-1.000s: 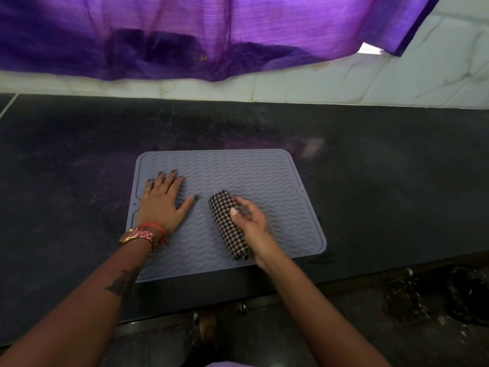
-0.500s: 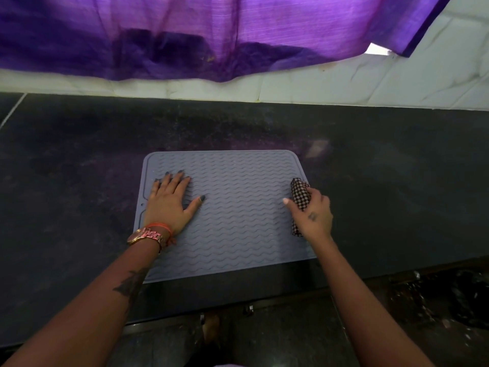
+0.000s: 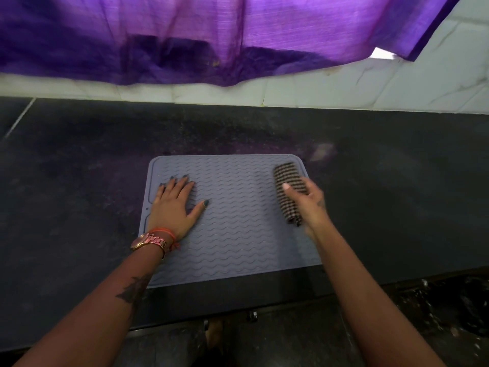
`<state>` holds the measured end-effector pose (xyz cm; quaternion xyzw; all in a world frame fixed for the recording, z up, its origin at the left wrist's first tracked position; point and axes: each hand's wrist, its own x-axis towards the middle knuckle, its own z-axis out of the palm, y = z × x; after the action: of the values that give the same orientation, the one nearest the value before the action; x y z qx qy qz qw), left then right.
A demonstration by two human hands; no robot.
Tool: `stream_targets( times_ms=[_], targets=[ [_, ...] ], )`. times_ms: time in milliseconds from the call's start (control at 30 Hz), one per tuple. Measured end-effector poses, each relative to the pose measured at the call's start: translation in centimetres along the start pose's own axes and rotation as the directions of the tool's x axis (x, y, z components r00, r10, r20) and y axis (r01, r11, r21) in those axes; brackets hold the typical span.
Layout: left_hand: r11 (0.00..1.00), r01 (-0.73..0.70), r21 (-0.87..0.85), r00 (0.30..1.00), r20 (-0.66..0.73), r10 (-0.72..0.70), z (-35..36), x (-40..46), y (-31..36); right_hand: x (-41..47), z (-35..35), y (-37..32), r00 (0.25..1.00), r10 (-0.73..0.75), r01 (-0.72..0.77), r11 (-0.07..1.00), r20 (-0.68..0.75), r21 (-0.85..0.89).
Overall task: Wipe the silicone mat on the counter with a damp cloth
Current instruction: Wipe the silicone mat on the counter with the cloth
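The grey-blue wavy-ribbed silicone mat (image 3: 232,221) lies flat on the dark stone table (image 3: 397,194). The left hand (image 3: 176,205) presses its left part, fingers straight and spread. The right hand (image 3: 308,202) grips a folded black-and-white checked cloth (image 3: 287,189) at the mat's far right corner, fingers curled over it. The cloth's long axis runs near to far, so the unwiped ribs lie leftward, toward the holding hand.

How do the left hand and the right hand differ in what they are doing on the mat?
The left hand lies flat with fingers spread, holding nothing; the right hand grips the rolled checkered cloth. The left hand looks sharp, at the mat's left side; the right hand is blurred, at its right side. Both are over the mat.
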<state>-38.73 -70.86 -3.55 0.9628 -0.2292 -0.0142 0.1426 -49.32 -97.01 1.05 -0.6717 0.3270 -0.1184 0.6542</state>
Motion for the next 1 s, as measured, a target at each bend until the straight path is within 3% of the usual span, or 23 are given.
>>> stream_targets(
  times_ms=[67, 167, 300, 533, 600, 633, 667, 733, 800, 833, 900, 967, 1000],
  targets=[
    [1.0, 0.004, 0.006, 1.0, 0.008, -0.004, 0.0, 0.0, 0.0, 2.4, -1.9, -0.3, 0.973, -0.051, 0.015, 0.987, -0.223, -0.16],
    [1.0, 0.009, 0.002, 1.0, 0.009, -0.009, -0.1, 0.1, 0.1, 4.4, -2.8, 0.2, 0.942, -0.061, -0.111, 0.872, -0.331, -0.477],
    [1.0, 0.014, 0.013, 1.0, 0.011, -0.014, -0.1, 0.1, 0.3, 4.1, -0.2, 0.6, 0.934, -0.134, -0.143, 0.709, -0.331, -0.69],
    [1.0, 0.023, 0.019, 1.0, -0.001, -0.023, -0.1, 0.1, 0.3, 2.0, 5.8, 0.9, 0.962, -0.236, 0.073, 0.711, -0.139, -0.699],
    [1.0, 0.023, 0.014, 1.0, -0.001, -0.023, -0.1, 0.1, 0.3, 1.7, 6.7, 0.6, 0.983, -0.182, 0.123, 0.77, -0.03, -0.626],
    [1.0, 0.023, 0.011, 1.0, -0.001, -0.023, -0.1, 0.1, 0.3, 1.7, 6.7, 0.3, 0.993, -0.111, 0.116, 0.853, 0.04, -0.509],
    [1.0, 0.023, 0.007, 1.0, -0.003, -0.023, 0.0, 0.1, 0.3, 1.7, 6.5, 0.0, 0.993, -0.025, 0.063, 0.942, 0.119, -0.33],
    [1.0, 0.023, -0.002, 1.0, -0.01, -0.023, 0.0, 0.1, 0.2, 2.2, 5.1, -0.7, 0.973, 0.058, -0.061, 0.998, 0.221, 0.008],
    [1.0, 0.024, -0.007, 1.0, -0.015, -0.024, 0.1, 0.1, 0.2, 3.6, 3.3, -1.3, 0.994, 0.04, -0.055, 0.986, 0.097, 0.156],
    [1.0, 0.025, -0.006, 1.0, -0.015, -0.025, 0.1, 0.1, 0.2, 4.5, 2.4, -1.6, 0.999, 0.033, -0.027, 0.99, -0.037, 0.135],
    [1.0, 0.026, 0.004, 1.0, -0.015, -0.026, 0.1, 0.1, 0.2, 6.3, 0.4, -1.6, 0.955, -0.01, -0.05, 0.98, -0.297, -0.193],
    [1.0, 0.026, 0.01, 1.0, -0.014, -0.026, 0.2, 0.1, 0.2, 6.8, -0.2, -1.0, 0.929, -0.061, -0.149, 0.842, -0.365, -0.519],
    [1.0, 0.025, 0.011, 1.0, -0.015, -0.025, 0.2, 0.2, 0.3, 6.8, 0.1, -0.7, 0.932, -0.09, -0.151, 0.785, -0.352, -0.601]
  ],
)
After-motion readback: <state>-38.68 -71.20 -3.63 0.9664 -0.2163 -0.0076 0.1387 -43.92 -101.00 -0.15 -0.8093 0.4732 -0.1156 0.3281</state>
